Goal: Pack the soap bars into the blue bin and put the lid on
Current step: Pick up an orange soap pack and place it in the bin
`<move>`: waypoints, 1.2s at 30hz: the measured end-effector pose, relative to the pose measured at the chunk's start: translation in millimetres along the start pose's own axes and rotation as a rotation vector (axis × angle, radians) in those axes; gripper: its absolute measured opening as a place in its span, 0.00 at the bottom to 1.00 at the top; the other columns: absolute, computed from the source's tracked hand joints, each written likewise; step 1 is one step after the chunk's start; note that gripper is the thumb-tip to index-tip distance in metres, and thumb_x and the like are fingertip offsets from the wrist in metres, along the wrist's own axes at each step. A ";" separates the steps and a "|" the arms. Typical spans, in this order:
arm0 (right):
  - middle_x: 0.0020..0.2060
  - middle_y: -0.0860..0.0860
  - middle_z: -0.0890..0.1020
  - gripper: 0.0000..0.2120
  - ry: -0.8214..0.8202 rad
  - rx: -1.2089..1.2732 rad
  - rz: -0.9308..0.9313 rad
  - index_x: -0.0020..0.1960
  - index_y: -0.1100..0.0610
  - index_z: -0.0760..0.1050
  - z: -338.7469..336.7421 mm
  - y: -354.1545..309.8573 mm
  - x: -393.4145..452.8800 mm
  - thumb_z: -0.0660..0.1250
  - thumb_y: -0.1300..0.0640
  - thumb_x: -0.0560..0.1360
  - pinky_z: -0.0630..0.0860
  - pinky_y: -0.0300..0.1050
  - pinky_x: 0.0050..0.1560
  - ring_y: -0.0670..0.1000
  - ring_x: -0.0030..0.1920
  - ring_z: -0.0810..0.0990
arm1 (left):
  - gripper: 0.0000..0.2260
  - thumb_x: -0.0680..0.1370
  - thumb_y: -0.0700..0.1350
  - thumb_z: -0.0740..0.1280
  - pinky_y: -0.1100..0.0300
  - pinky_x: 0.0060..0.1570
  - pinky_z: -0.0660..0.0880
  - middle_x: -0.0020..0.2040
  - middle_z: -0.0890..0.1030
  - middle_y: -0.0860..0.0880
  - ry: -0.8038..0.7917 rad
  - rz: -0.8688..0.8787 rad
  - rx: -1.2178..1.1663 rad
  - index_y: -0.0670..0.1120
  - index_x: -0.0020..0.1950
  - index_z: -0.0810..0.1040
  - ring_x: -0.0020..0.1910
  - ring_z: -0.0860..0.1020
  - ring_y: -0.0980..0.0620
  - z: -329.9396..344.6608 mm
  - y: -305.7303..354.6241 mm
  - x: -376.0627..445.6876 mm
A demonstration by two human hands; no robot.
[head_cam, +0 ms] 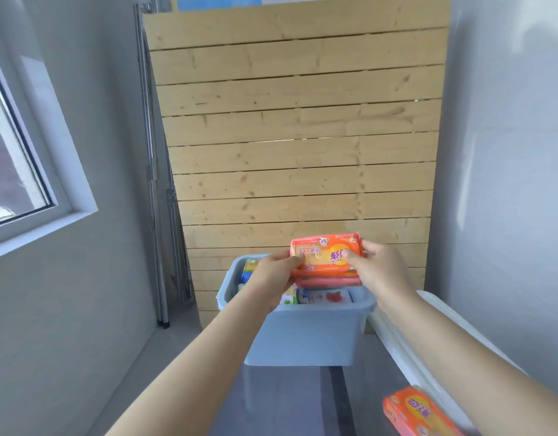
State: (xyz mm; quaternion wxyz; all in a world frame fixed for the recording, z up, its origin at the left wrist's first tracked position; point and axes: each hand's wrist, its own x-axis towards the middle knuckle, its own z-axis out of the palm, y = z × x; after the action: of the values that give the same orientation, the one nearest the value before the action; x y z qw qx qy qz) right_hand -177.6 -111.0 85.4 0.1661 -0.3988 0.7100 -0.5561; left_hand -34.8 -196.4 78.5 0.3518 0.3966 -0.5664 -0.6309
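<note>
Both hands are gripping an orange-wrapped soap pack (326,258) with purple lettering and a yellow patch, a pinkish pack stacked beneath it. The left hand (276,273) is pinching its left end, the right hand (376,270) its right end. Its long axis is running left-right, label tilted toward the camera, above the open blue bin (306,332).

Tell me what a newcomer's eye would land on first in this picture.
First, the orange soap pack, held at its ends by the left hand and right hand above the open blue bin, which already holds other packs. Next, the pale wooden slat panel leaning behind the bin, and another orange soap pack at the bottom right.
</note>
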 end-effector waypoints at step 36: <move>0.60 0.48 0.79 0.17 -0.367 -0.861 -0.306 0.61 0.46 0.77 21.9 53.1 101.4 0.68 0.47 0.72 0.63 0.44 0.60 0.52 0.64 0.69 | 0.20 0.70 0.55 0.71 0.56 0.57 0.65 0.56 0.77 0.47 -0.068 0.570 1.796 0.49 0.60 0.76 0.58 0.72 0.46 15.5 -35.0 110.5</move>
State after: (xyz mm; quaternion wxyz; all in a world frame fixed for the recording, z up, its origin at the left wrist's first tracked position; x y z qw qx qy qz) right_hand -246.5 -198.2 50.4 0.0250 -0.6224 0.7676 -0.1507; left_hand -96.9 -284.4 33.1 0.0388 0.3471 -0.9265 0.1404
